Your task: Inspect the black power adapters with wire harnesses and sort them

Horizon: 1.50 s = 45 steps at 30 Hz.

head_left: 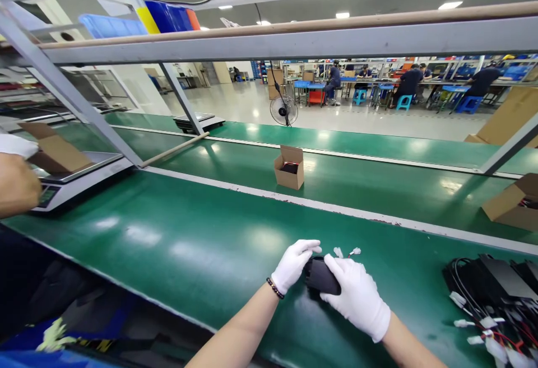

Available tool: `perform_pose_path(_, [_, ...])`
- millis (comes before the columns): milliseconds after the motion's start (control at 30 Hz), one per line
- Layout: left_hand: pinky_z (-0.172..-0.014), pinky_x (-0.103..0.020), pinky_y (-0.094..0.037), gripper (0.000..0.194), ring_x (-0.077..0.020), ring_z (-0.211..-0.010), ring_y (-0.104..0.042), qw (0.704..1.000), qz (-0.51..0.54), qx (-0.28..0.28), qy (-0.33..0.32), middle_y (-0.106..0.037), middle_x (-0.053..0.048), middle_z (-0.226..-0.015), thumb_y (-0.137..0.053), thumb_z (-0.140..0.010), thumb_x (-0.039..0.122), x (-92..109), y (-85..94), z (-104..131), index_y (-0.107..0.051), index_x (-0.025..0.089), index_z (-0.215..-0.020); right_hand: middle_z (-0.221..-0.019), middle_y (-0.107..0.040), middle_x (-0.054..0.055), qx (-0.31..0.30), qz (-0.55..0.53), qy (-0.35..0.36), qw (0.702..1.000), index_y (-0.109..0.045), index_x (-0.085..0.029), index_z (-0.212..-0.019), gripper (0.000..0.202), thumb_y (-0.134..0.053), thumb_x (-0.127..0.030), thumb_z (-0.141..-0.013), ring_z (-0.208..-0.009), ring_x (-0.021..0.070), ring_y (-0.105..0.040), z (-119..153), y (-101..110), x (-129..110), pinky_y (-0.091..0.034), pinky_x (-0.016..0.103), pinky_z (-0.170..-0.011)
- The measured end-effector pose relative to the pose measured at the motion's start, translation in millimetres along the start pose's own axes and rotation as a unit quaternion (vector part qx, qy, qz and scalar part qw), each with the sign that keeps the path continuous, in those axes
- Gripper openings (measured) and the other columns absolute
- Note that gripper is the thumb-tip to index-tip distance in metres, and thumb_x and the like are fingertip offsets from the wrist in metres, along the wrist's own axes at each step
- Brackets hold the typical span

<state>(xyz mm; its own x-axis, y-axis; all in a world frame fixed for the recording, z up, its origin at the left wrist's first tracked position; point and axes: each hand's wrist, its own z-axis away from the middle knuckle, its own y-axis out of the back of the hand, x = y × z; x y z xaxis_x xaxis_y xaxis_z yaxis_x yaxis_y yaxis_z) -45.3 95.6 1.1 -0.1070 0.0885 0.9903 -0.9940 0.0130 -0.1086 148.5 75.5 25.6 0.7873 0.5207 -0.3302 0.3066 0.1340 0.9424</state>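
Observation:
Both my hands wear white gloves and meet over a black device (pixel 323 276) near the front of the green bench. My right hand (pixel 357 295) is wrapped round its right side, thumb and fingers closed on it. White connectors (pixel 355 251) on thin wires stick out just beyond that hand. My left hand (pixel 295 264), with a beaded bracelet at the wrist, touches the device's left end; its fingers reach over the top edge, and their grip is partly hidden.
An open cardboard box (pixel 289 169) with dark contents stands mid-bench, another box (pixel 515 203) at the right. A pile of black devices with cables (pixel 496 295) lies front right. Another person's gloved hand (pixel 19 175) is beside a scale (pixel 84 180). A shelf beam (pixel 269 46) spans above.

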Motion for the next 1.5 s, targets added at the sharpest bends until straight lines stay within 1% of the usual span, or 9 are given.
perform_pose_path(100, [-0.106, -0.043, -0.04, 0.026, -0.0261, -0.103, -0.064, 1.0, -0.024, 0.01, -0.01, -0.076, -0.005, -0.093, -0.064, -0.078, 0.028, -2.1, 1.6, -3.7, -0.073, 0.022, -0.102, -0.121, -0.063, 0.013, -0.031, -0.011, -0.005, 0.999, -0.049, -0.022, -0.135, 0.064, -0.068, -0.035, -0.076, -0.117, 0.0373, -0.053, -1.2, -4.1, 2.4, -0.042, 0.049, -0.093])
perform_pose_path(267, [-0.113, -0.042, -0.033, 0.039, -0.0253, -0.125, -0.054, 0.999, -0.034, 0.038, -0.004, -0.065, -0.009, -0.127, -0.056, -0.088, 0.039, -7.1, 2.0, 6.7, -0.063, 0.022, -0.122, -0.126, -0.061, 0.013, -0.055, -0.022, -0.027, 0.998, -0.045, -0.026, -0.137, 0.067, -0.068, -0.036, -0.075, -0.125, 0.0386, -0.047, -3.2, -6.5, 3.7, -0.038, 0.053, -0.096])
perform_pose_path(433, [-0.12, -0.044, -0.013, 0.047, -0.0292, -0.14, -0.034, 0.997, -0.077, 0.015, -0.008, -0.051, -0.008, -0.144, -0.073, -0.078, 0.037, -18.3, -2.1, 27.9, -0.065, 0.025, -0.122, -0.131, -0.058, 0.013, -0.062, -0.084, -0.012, 0.994, -0.047, -0.026, -0.136, 0.07, -0.072, -0.038, -0.072, -0.125, 0.0376, -0.049, -7.9, 6.0, 9.6, -0.039, 0.053, -0.099])
perform_pose_path(533, [-0.12, -0.045, -0.013, 0.036, -0.031, -0.14, -0.034, 0.994, -0.108, 0.031, 0.006, -0.052, -0.009, -0.143, -0.07, -0.079, 0.039, -24.4, -8.0, 34.6, -0.071, 0.025, -0.113, -0.135, -0.055, 0.014, 0.013, -0.158, -0.02, 0.987, -0.047, -0.021, -0.137, 0.067, -0.066, -0.048, -0.078, -0.124, 0.0328, -0.051, -5.5, 26.3, 35.2, -0.041, 0.049, -0.103])
perform_pose_path(700, [-0.118, -0.044, -0.021, 0.044, -0.0283, -0.137, -0.038, 0.99, -0.124, 0.068, 0.005, -0.05, -0.01, -0.143, -0.066, -0.083, 0.04, -29.7, -14.7, 35.9, -0.063, 0.023, -0.123, -0.131, -0.058, 0.015, 0.175, -0.166, -0.152, 0.959, -0.05, -0.016, -0.135, 0.056, -0.044, -0.052, -0.092, -0.118, 0.0284, -0.056, 20.2, 47.7, 89.7, -0.042, 0.048, -0.105])
perform_pose_path(967, [-0.119, -0.043, -0.02, 0.053, -0.0276, -0.14, -0.033, 0.989, -0.124, 0.082, 0.019, -0.046, -0.011, -0.147, -0.062, -0.084, 0.039, -29.9, -19.0, 36.4, -0.054, 0.019, -0.132, -0.137, -0.054, 0.016, 0.022, -0.124, -0.174, 0.977, -0.051, -0.013, -0.136, 0.079, -0.076, -0.043, -0.068, -0.127, 0.0324, -0.049, 53.8, 1.7, 93.2, -0.039, 0.048, -0.107])
perform_pose_path(1133, [-0.119, -0.045, -0.02, 0.055, -0.0259, -0.141, -0.032, 0.98, -0.182, 0.077, 0.019, -0.042, -0.011, -0.15, -0.054, -0.088, 0.041, -35.0, -17.3, 35.9, -0.047, 0.019, -0.137, -0.101, -0.071, 0.01, -0.011, -0.362, -0.206, 0.909, -0.058, -0.014, -0.127, 0.056, -0.058, -0.049, -0.084, -0.09, 0.0247, -0.067, 44.6, -15.8, 96.1, -0.053, 0.04, -0.085])
perform_pose_path(1300, [-0.119, -0.047, -0.022, 0.059, -0.0257, -0.141, -0.031, 0.974, -0.217, 0.071, 0.003, -0.039, -0.012, -0.152, -0.051, -0.089, 0.044, -44.9, -13.8, 34.0, -0.041, 0.018, -0.14, -0.09, -0.072, 0.005, 0.054, -0.404, -0.179, 0.895, -0.068, -0.021, -0.103, 0.031, -0.059, -0.042, -0.081, -0.084, 0.0232, -0.067, 36.1, -17.9, 96.1, -0.054, 0.036, -0.08])
perform_pose_path(1500, [-0.12, -0.048, -0.022, 0.062, -0.026, -0.141, -0.032, 0.977, -0.2, 0.078, 0.003, -0.038, -0.013, -0.152, -0.051, -0.088, 0.048, -51.4, -13.6, 34.4, -0.039, 0.016, -0.141, -0.098, -0.07, 0.004, 0.131, -0.387, -0.178, 0.895, -0.068, -0.023, -0.096, 0.023, -0.06, -0.034, -0.078, -0.094, 0.0231, -0.064, 36.8, -21.4, 96.5, -0.049, 0.038, -0.092])
